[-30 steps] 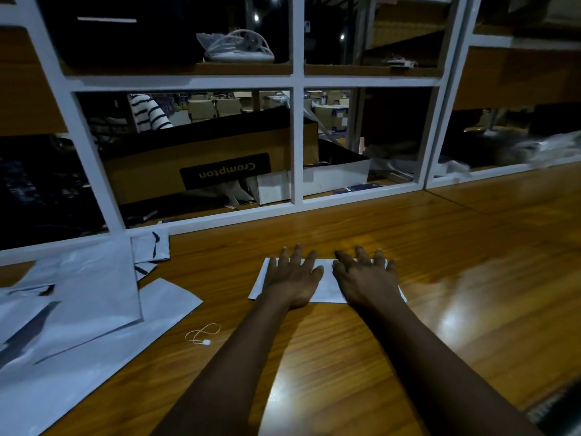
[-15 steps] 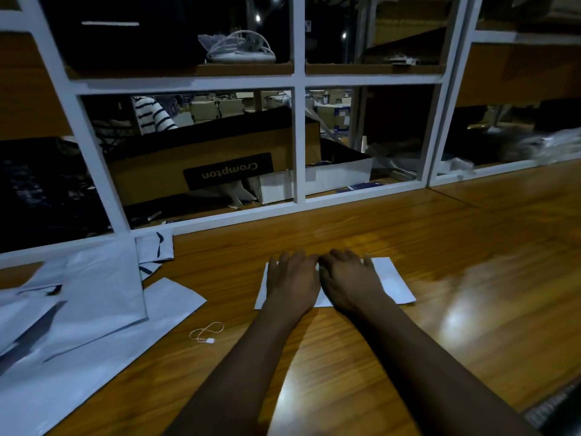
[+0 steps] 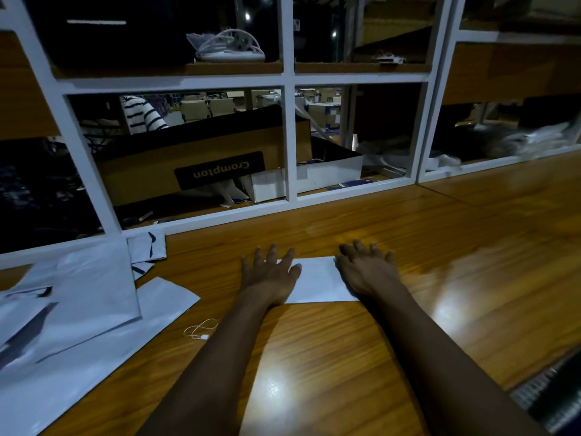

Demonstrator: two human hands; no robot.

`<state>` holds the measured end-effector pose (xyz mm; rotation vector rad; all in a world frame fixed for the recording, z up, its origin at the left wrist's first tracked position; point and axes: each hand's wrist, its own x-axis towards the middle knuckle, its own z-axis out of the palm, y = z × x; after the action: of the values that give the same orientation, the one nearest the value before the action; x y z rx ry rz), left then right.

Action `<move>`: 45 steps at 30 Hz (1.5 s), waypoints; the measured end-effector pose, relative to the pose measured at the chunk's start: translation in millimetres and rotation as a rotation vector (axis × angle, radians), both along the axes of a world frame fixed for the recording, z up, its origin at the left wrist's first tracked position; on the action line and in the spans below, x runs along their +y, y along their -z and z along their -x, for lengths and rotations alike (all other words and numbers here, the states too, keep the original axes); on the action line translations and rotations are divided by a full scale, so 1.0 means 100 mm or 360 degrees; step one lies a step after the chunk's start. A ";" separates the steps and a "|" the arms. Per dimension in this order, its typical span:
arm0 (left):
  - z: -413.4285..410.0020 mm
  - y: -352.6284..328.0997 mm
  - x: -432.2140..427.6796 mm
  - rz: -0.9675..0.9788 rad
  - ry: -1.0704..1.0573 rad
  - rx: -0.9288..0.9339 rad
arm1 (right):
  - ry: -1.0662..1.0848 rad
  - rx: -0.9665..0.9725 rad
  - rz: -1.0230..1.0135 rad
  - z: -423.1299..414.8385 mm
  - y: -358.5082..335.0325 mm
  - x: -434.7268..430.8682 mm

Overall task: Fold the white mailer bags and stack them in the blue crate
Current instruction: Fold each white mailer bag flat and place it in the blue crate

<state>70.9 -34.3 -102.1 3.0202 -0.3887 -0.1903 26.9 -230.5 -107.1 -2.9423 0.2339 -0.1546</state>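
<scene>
On the counter, a looped cord lay nearer me than the folded bag, off to its left. My left grip pressed flat, fingers spread, on the bag's left end; my right grip lay flat and open on its right end. Well left of it lay unfolded bags in a heap. Beyond it stood a white shelf holding a cardboard box.

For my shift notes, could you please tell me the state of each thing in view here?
Left hand, open, flat on the folded bag.
Right hand, open, flat on the same bag's right end.
Folded bag, folded, lying flat on the table under both hands.
Loose bags, unfolded, overlapping at the table's left.
Crompton box, on the shelf, label upside down.
String, looped, loose on the table.
Blue crate, not in view.
</scene>
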 end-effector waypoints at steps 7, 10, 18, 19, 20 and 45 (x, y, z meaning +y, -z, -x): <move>0.10 -0.14 -0.03 0.0215 -0.0090 -0.0418 | 0.0243 -0.0057 0.0006 0.03 0.02 -0.08; 0.15 -0.23 -0.18 0.0383 0.0050 -0.0659 | 0.0156 -0.0219 0.0193 0.00 -0.05 0.02; 0.04 -0.04 -0.42 0.0120 0.0194 -0.0086 | -0.0020 -0.0292 0.0325 -0.11 0.13 0.30; 0.03 -0.04 -0.41 0.0104 0.0187 -0.0061 | 0.0001 -0.0246 0.0322 -0.11 0.12 0.31; 0.02 -0.04 -0.40 0.0094 0.0180 -0.0053 | 0.0014 -0.0210 0.0323 -0.11 0.11 0.32; 0.07 -0.05 -0.55 0.0038 0.0060 -0.0083 | 0.0107 -0.0238 0.0251 -0.03 0.17 0.27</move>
<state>63.4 -88.9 -97.5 3.0008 -0.4493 -0.1093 30.1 -203.6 -124.2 -3.0606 0.3117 -0.4197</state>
